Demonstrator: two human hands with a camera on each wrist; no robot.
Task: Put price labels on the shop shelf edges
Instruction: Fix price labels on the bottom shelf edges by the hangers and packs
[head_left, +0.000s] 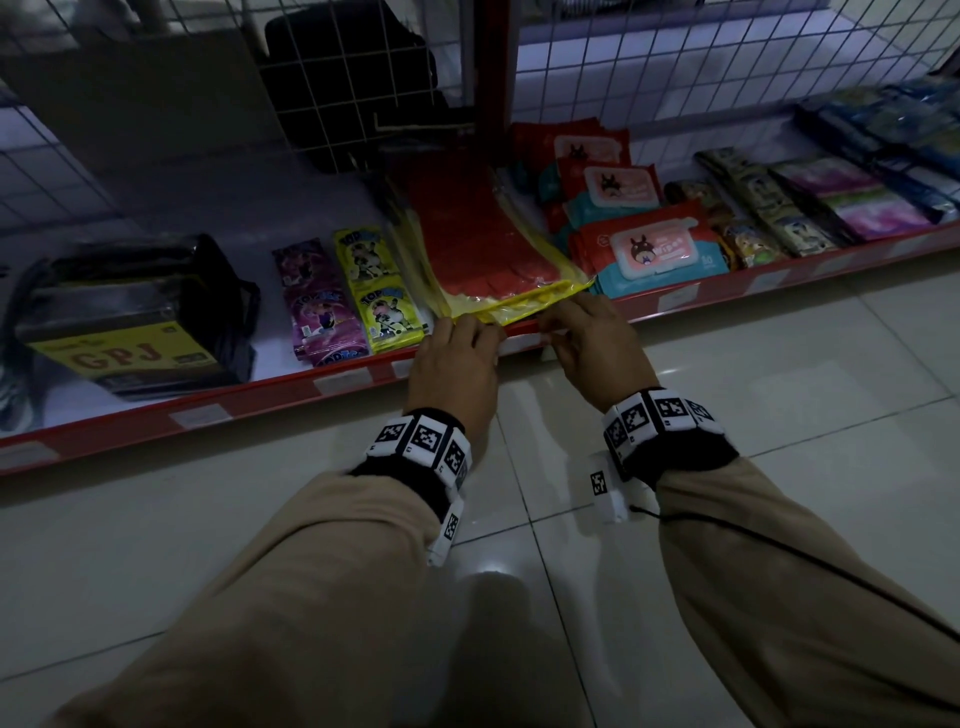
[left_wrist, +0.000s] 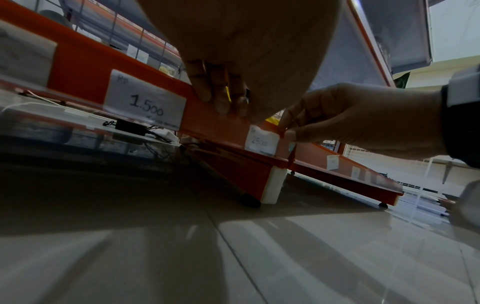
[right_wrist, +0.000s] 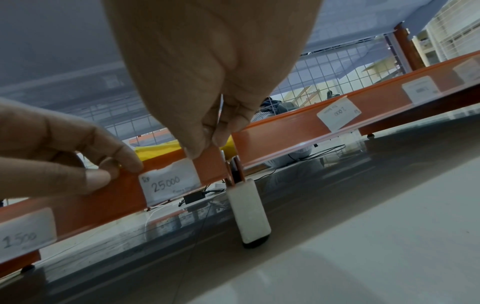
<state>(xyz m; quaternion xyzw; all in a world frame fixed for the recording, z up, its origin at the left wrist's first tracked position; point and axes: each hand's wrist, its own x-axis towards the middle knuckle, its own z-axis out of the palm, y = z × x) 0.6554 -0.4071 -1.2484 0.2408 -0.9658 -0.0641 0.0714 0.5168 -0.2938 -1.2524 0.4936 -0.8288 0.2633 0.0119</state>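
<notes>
A white price label (right_wrist: 168, 183) marked 25.000 sits on the red shelf edge (head_left: 260, 400), right beside the joint between two shelf units. My right hand (head_left: 566, 332) pinches the label's upper right corner with thumb and fingertips (right_wrist: 197, 148). A thin sheet (right_wrist: 221, 111) also shows between its fingers. Just left of the label, my left hand (head_left: 462, 343) grips the shelf edge, fingers (left_wrist: 218, 92) over the top and thumb on the front. In the left wrist view the label (left_wrist: 261, 142) lies between both hands. In the head view the hands hide most of it.
More labels line the edge, one marked 1.500 (left_wrist: 145, 102) to the left and another (right_wrist: 337, 113) to the right. The shelf holds a yellow-rimmed red pack (head_left: 483, 249), wet wipes (head_left: 649, 249), snack sachets (head_left: 374, 296) and a black box (head_left: 124, 322). Below are a white shelf foot (right_wrist: 249, 209) and tiled floor.
</notes>
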